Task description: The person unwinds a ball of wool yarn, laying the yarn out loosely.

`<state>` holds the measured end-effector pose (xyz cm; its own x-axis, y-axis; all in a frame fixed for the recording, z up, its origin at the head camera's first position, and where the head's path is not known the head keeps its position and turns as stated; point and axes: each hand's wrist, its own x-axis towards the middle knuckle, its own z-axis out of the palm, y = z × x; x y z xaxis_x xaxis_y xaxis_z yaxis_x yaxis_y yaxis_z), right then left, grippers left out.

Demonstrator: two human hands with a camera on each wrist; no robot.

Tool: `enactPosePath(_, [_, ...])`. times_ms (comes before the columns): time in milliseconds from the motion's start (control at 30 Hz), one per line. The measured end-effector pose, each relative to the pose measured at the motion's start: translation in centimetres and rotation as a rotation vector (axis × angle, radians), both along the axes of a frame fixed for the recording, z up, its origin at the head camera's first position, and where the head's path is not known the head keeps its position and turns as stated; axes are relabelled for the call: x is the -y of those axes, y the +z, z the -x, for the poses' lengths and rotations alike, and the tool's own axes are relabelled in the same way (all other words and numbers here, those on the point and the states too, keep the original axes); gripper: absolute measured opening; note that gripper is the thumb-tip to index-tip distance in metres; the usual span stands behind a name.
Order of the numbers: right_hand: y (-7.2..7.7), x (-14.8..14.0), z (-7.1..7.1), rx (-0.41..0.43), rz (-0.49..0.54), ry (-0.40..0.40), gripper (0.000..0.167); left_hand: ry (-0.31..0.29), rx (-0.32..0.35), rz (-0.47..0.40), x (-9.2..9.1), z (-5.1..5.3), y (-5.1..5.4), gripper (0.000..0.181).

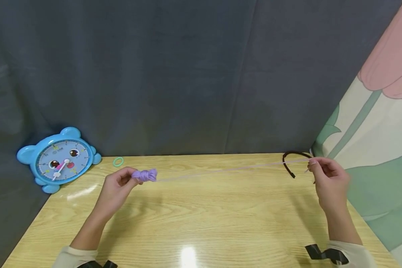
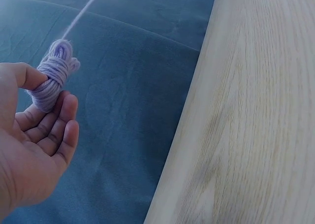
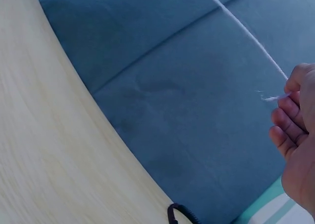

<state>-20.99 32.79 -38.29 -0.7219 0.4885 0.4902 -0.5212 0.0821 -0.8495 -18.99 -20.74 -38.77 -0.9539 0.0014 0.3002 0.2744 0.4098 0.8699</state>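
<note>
My left hand (image 1: 118, 191) pinches a small wound bundle of lilac yarn (image 1: 144, 175) between thumb and fingers, held above the table. In the left wrist view the bundle (image 2: 51, 74) has yarn wrapped around its middle and a loop at its top. From it a single strand (image 1: 227, 170) runs nearly straight across to my right hand (image 1: 331, 184), which pinches it near its end. A short frayed tail (image 3: 274, 98) sticks out below the right thumb in the right wrist view.
On the wooden table (image 1: 214, 216), a blue bear-shaped clock (image 1: 61, 160) leans at the back left. Beside it lies a small green ring (image 1: 118, 161). A black curved band (image 1: 288, 169) lies at the back right. A dark curtain (image 1: 187, 74) hangs behind; a flowered cloth (image 1: 382, 149) covers the right side.
</note>
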Motion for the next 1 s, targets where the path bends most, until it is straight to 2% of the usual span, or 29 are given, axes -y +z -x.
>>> enactPosePath(133, [0.2, -0.7, 0.0, -0.044, 0.069, -0.013, 0.005, -0.001, 0.004, -0.009, 0.0, 0.0, 0.1, 0.011])
enactPosePath(233, [0.1, -1.2, -0.1, -0.038, 0.091, -0.033, 0.004, -0.007, -0.008, -0.027, 0.1, 0.0, 0.2, 0.011])
enactPosePath(400, [-0.6, -2.4, -0.2, 0.063, 0.045, -0.101, 0.008, -0.006, -0.033, -0.065, 0.3, 0.0, 0.6, 0.011])
enactPosePath(600, [-1.6, -4.1, -0.8, 0.19, -0.029, -0.163, 0.006, 0.007, -0.029, -0.085, 0.7, -0.1, 1.0, 0.012])
enactPosePath(667, [-1.8, -4.6, -1.1, 0.232, -0.067, -0.175, 0.008, 0.009, -0.025, -0.089, 0.7, -0.2, 1.1, 0.012])
enactPosePath(800, [-2.5, -5.3, -1.8, 0.352, -0.244, -0.183, 0.008, -0.001, -0.022, -0.101, 0.6, -0.1, 1.0, 0.012])
enactPosePath(900, [-3.4, -5.7, -2.2, 0.428, -0.399, -0.121, 0.008, -0.012, -0.017, -0.104, 0.5, -0.1, 0.8, 0.012])
enactPosePath(1000, [-4.4, -5.8, -2.4, 0.465, -0.483, -0.028, 0.01, -0.024, -0.008, -0.097, 0.2, -0.1, 0.6, 0.011])
